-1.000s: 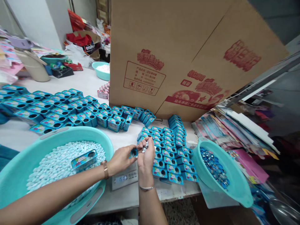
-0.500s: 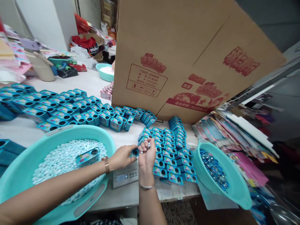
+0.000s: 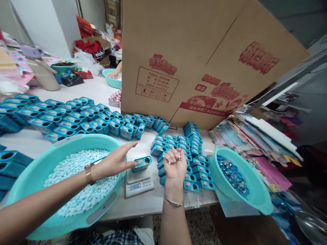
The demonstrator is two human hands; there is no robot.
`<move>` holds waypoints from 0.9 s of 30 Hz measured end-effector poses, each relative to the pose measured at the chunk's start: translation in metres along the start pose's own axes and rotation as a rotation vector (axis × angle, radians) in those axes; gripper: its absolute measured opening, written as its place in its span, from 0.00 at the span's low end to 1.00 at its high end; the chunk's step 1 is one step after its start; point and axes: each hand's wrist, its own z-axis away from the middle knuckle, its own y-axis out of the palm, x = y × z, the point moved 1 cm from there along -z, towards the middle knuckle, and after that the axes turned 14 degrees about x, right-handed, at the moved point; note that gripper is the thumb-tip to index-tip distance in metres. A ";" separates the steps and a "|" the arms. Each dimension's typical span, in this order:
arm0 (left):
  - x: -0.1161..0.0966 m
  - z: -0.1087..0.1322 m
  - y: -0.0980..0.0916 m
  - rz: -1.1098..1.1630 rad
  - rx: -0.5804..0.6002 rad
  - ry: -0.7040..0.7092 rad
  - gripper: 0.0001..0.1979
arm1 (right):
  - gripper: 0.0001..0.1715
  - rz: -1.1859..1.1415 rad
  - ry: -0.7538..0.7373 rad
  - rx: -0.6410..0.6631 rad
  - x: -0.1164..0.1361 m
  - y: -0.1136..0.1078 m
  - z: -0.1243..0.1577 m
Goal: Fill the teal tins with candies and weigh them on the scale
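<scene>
A small blue tin [image 3: 142,163] lies on a white digital scale [image 3: 139,181] whose display shows digits. My left hand [image 3: 116,160] hovers just left of it over the rim of a teal basin [image 3: 30,177] of white tablets, fingers stretched out and apart, thumb near the tin. My right hand [image 3: 174,163] is curled into a loose fist beside the scale, with a few small white tablets pinched in the fingers. Rows of matching blue tins [image 3: 186,149] lie under and beyond it.
Many more blue tins [image 3: 63,115] cover the table to the left. A large cardboard box [image 3: 194,58] stands behind. A smaller teal basin [image 3: 240,183] of shiny lids sits at the right. Another person's hand [image 3: 114,72] reaches into a far bowl.
My left hand has set the tin on the scale and let go, fingers opening. My right hand has drawn away to the right, still closed on tablets.
</scene>
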 end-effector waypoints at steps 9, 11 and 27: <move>-0.011 -0.014 0.026 -0.124 0.044 0.031 0.37 | 0.10 -0.027 -0.009 -0.017 -0.001 -0.002 0.006; -0.016 -0.022 0.033 -0.144 0.066 0.050 0.37 | 0.10 -0.067 -0.013 -0.020 0.003 -0.003 0.010; -0.022 -0.048 0.044 -0.244 0.120 0.004 0.37 | 0.10 -0.038 -0.194 -0.138 0.043 -0.016 0.041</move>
